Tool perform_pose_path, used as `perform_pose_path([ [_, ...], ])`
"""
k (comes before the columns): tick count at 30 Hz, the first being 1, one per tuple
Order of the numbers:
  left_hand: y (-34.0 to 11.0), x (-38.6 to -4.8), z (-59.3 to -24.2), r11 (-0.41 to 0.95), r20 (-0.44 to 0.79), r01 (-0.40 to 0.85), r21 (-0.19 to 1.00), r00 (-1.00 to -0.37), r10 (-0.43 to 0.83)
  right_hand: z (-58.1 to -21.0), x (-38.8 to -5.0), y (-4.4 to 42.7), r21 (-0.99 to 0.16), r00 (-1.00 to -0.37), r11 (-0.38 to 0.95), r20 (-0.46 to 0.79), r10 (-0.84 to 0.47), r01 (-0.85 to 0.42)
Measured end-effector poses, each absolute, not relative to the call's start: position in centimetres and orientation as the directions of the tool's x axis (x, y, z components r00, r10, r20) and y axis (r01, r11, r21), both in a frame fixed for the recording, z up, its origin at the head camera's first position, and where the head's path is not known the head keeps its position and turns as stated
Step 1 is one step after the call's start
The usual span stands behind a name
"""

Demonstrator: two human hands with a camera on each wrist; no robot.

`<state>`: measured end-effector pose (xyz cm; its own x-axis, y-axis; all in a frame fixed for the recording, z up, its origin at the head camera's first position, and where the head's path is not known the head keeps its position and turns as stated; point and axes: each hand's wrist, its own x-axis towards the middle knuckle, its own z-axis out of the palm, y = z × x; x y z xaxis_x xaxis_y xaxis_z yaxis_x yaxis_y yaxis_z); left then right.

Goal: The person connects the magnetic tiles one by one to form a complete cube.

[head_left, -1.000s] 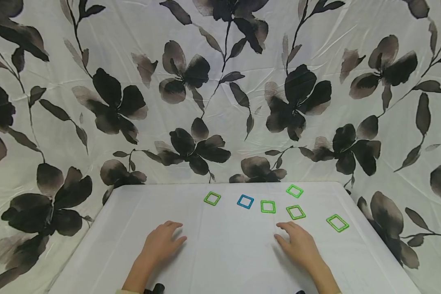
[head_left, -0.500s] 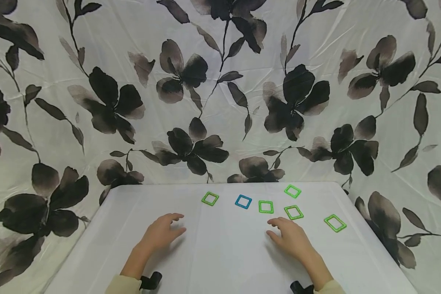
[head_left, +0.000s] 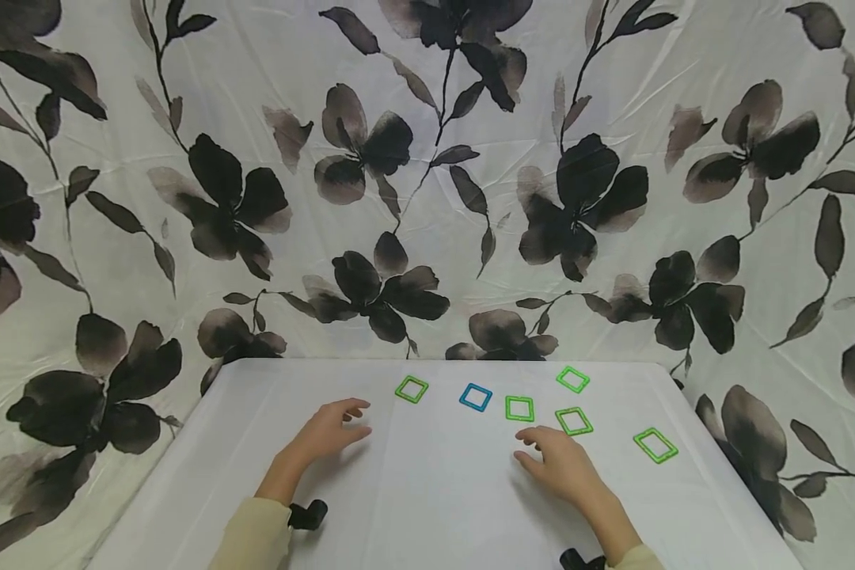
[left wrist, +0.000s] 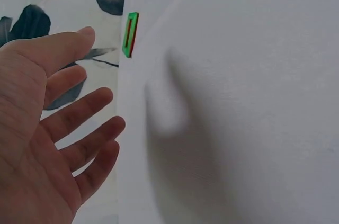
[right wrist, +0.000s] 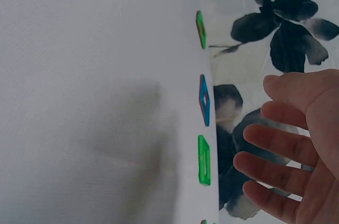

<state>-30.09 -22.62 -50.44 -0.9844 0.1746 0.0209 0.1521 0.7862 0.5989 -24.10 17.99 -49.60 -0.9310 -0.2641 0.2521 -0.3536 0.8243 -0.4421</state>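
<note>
From my end the biggest thing on the feed is one white cloth backdrop (head_left: 627, 182) with dark flowers and leaves, filling everything behind one white table (head_left: 427, 499). Next in size I have two pale yellow sleeves, the left one (head_left: 252, 534) showing more than the right one (head_left: 636, 559), and then two bare hands. The left hand (head_left: 328, 431) hangs above the tabletop, fingers spread and relaxed, holding nothing; the right hand (head_left: 559, 463) is the same, its shadow beneath it. I count two black wrist devices (head_left: 309, 515), one at each wrist. Smallest are six four-sided hollow frames lying toward the table's far edge: one blue frame (head_left: 487, 402) and five green. The leftmost green frame (head_left: 407, 397) is nearest the left hand; a second green frame (head_left: 520, 419) lies just right of the blue one; a third green frame (head_left: 580, 432) sits just beyond the right hand, a fourth green frame (head_left: 568, 387) behind that, and a fifth green frame (head_left: 666, 440) well off to the right.
</note>
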Motion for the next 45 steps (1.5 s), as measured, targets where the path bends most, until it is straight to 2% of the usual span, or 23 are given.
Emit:
perform_pose_path([
  [13,-21.1,-34.5,-51.7,0.683,0.005,0.126,0.719,-0.984,0.176,-49.1,-23.9,18.4,-0.434,-0.939,0.837,0.231,-0.255,-0.334],
  [20,-21.4,-37.3,-52.0,0.656,0.061,0.173,0.735,-0.98,0.19,-49.3,-24.4,17.5,-0.457,-0.921,0.801,0.231,-0.312,-0.386],
  [24,-21.2,-37.9,-52.4,0.652,0.028,0.157,0.742,-0.978,0.205,-49.6,-24.3,17.4,-0.452,-0.927,0.809,0.197,-0.32,-0.375],
  [31,-20.7,-38.7,-52.7,0.646,0.052,0.166,0.745,-0.98,0.193,-49.5,-24.3,17.2,-0.447,-0.912,0.795,0.217,-0.347,-0.409],
  [36,-20.7,-39.9,-53.4,0.643,0.024,0.139,0.753,-0.983,0.184,-49.7,-24.2,17.0,-0.472,-0.912,0.781,0.186,-0.366,-0.41],
  [45,-19.9,-41.1,-54.1,0.618,0.032,0.168,0.768,-0.974,0.225,-50.7,-24.0,17.4,-0.508,-0.908,0.755,0.176,-0.38,-0.414],
])
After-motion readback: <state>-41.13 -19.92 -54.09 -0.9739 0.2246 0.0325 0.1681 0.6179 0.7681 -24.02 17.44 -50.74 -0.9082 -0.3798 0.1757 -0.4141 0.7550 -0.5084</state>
